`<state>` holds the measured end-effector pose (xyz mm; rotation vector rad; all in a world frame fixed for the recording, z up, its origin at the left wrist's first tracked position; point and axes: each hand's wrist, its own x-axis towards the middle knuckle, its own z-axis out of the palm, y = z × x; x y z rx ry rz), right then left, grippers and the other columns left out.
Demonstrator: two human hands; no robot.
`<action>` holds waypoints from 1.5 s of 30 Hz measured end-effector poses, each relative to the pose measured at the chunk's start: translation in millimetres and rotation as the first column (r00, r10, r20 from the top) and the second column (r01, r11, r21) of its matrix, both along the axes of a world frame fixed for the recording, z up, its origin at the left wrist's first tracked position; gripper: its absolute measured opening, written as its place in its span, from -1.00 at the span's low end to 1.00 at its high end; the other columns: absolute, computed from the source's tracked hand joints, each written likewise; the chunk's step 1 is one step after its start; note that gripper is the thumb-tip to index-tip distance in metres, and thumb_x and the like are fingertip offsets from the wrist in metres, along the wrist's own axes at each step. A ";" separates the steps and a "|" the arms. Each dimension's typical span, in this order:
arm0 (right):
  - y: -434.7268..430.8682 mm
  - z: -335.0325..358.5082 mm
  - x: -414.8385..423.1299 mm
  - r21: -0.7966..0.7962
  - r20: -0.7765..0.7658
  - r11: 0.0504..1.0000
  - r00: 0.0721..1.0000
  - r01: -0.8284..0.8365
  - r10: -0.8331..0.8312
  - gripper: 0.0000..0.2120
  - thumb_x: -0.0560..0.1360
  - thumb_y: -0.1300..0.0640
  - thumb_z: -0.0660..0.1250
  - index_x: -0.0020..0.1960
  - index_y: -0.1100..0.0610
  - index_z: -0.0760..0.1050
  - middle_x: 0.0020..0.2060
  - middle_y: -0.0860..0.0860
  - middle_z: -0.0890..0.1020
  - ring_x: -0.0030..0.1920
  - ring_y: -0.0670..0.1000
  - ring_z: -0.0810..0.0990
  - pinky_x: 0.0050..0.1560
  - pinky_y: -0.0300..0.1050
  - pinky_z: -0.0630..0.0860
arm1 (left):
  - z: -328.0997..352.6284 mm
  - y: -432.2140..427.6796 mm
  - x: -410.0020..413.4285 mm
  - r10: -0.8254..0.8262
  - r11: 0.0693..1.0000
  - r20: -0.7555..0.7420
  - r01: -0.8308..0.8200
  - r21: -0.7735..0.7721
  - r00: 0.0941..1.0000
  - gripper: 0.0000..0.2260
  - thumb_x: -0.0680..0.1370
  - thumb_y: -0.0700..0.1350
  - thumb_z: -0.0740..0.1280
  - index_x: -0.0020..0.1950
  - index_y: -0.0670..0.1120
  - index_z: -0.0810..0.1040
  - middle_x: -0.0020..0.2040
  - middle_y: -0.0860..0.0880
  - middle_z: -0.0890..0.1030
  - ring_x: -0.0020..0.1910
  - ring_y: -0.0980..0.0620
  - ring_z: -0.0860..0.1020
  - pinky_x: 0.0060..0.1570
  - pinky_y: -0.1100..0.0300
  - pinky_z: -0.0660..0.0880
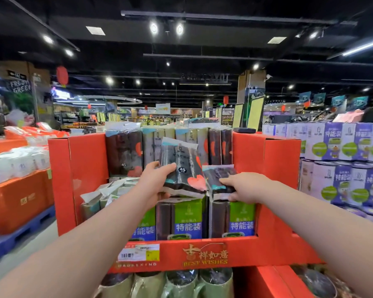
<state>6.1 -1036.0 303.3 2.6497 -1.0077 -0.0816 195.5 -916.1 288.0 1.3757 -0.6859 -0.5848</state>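
Display box: red cardboard, filled with roll packs.
Left pack: held above the front row, near mid-width; long axis near upright, top tipped slightly left.
Right pack: low over the front row's right end, contact unclear; long axis pointed away.
Handling: judged light, soft, slippery film; best gripped low, round the rolls.
Left hand: curled round Left pack's bottom edge.
Right hand: gripped Right pack's near end.

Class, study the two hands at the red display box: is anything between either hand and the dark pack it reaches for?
Nothing visible. The left hand grips the pack marked 45 by its lower edge, and the right hand grips the second dark pack, which lies on the front row of packs.
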 end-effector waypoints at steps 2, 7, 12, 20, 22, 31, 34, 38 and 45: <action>-0.4 -0.3 0.5 0.003 0.004 1.000 1.000 -0.019 0.019 -0.47 0.60 -0.12 0.16 0.52 -0.03 0.17 0.42 0.04 0.40 0.36 0.13 0.42 0.20 -0.01 0.42 | 4.9 -7.6 -3.7 -0.025 0.999 -0.014 0.025 0.028 1.000 -0.50 0.56 -0.04 0.36 0.45 -0.08 0.28 -0.05 0.03 0.48 -0.27 0.00 0.45 -0.37 0.17 0.39; -3.7 -8.3 0.2 -0.041 0.023 0.998 0.999 -0.038 0.039 -0.45 0.61 -0.09 0.16 0.55 -0.02 0.10 0.46 0.06 0.34 0.40 0.11 0.37 0.26 -0.01 0.39 | 4.7 -22.8 3.0 -0.039 0.815 0.841 -0.470 0.339 0.539 -0.53 0.55 0.12 0.26 0.41 -0.04 0.37 0.34 -0.13 0.45 0.26 -0.16 0.45 0.17 0.02 0.42; -4.8 -13.7 -1.1 -0.050 0.046 0.998 0.998 -0.038 0.040 -0.45 0.62 -0.10 0.10 0.56 -0.04 0.04 0.51 0.06 0.24 0.45 0.10 0.32 0.32 0.02 0.39 | -0.9 -15.8 -2.6 -0.243 0.885 0.808 -0.218 0.411 0.536 -0.37 0.48 0.32 0.27 0.43 -0.02 0.41 0.38 -0.02 0.47 0.34 -0.05 0.44 0.25 0.09 0.41; -2.1 -19.3 2.6 -0.056 0.082 0.998 0.996 -0.028 0.032 -0.42 0.61 -0.19 0.04 0.55 0.01 0.06 0.47 0.08 0.28 0.44 0.14 0.29 0.30 0.08 0.37 | -22.2 -22.1 -5.6 -0.360 0.870 0.906 -0.270 0.412 0.224 -0.34 0.49 0.25 0.31 0.53 0.05 0.24 0.47 -0.02 0.33 0.42 -0.08 0.32 0.36 0.07 0.31; -1.4 -21.9 2.7 -0.056 0.098 0.998 0.995 -0.025 0.030 -0.42 0.61 -0.20 0.04 0.55 0.02 0.05 0.47 0.09 0.28 0.44 0.15 0.28 0.30 0.09 0.37 | -23.3 -23.0 -6.6 -0.354 0.873 0.911 -0.274 0.403 0.211 -0.33 0.48 0.26 0.31 0.52 0.04 0.25 0.46 -0.01 0.35 0.42 -0.06 0.32 0.36 0.07 0.30; -0.8 -31.3 -0.6 -0.073 0.157 0.997 0.987 -0.032 0.043 -0.44 0.62 -0.16 0.04 0.54 0.05 0.05 0.48 0.13 0.23 0.46 0.16 0.23 0.32 0.09 0.31 | -18.4 -23.9 -19.0 -0.436 0.721 0.887 -0.530 0.447 0.154 -0.38 0.53 0.35 0.11 0.54 0.19 0.09 0.55 0.04 0.18 0.51 -0.12 0.15 0.42 -0.25 0.10; 2.0 -30.9 -4.2 -0.048 0.236 0.998 0.970 -0.046 0.056 -0.41 0.59 -0.14 0.11 0.54 0.06 0.06 0.52 0.11 0.15 0.49 0.16 0.17 0.39 0.11 0.22 | -21.1 -18.0 -31.8 -0.386 0.721 0.901 -0.546 0.428 0.197 -0.36 0.56 0.30 0.11 0.57 0.10 0.02 0.57 -0.03 0.08 0.53 -0.12 0.09 0.44 -0.22 0.09; 20.1 -33.3 -6.9 -0.142 0.382 0.978 0.904 -0.151 0.195 -0.46 0.57 -0.06 0.19 0.49 0.06 0.16 0.49 0.05 0.18 0.50 0.12 0.11 0.45 0.18 0.09 | -34.9 5.6 -43.1 -0.193 0.816 0.968 -0.521 0.250 0.162 -0.37 0.56 0.23 0.19 0.56 0.03 0.12 0.54 -0.06 0.17 0.51 -0.08 0.15 0.44 -0.04 0.21; 84.3 -71.3 2.3 -0.151 0.399 0.855 0.761 -0.496 0.512 -0.66 0.53 0.00 0.21 0.27 0.07 0.44 0.21 0.03 0.49 0.28 0.13 0.42 0.24 -0.02 0.32 | -82.1 82.3 -60.9 -0.081 0.814 0.977 -0.552 0.179 0.198 -0.49 0.43 0.16 0.19 0.25 -0.12 0.52 0.16 -0.12 0.54 0.17 -0.18 0.50 0.11 -0.05 0.48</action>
